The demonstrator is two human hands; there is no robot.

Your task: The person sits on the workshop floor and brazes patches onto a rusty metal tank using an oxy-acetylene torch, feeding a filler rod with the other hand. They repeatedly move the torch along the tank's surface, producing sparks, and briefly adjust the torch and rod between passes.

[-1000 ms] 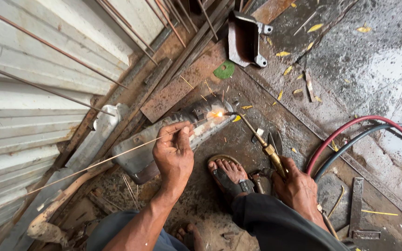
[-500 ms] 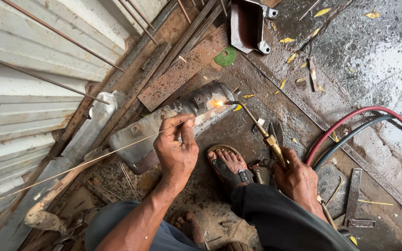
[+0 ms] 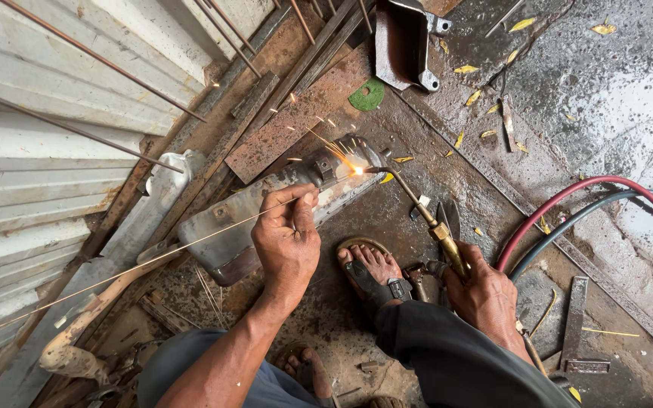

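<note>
Head view, what had changed in that last second?

— Sparks now sprayed up-left from the flame at the torch (image 3: 425,215) tip, where earlier only a small glow showed. The left hand (image 3: 287,240) stayed pinched shut on the thin filler rod (image 3: 153,253), its end fed into the hot spot on the grey metal part (image 3: 266,219) at frame centre.

— And the other hand?

— The right hand (image 3: 485,291), lower right, was clamped around the torch handle, hoses (image 3: 568,204) trailing right. The heat looked to have reached working level at the joint.
</note>
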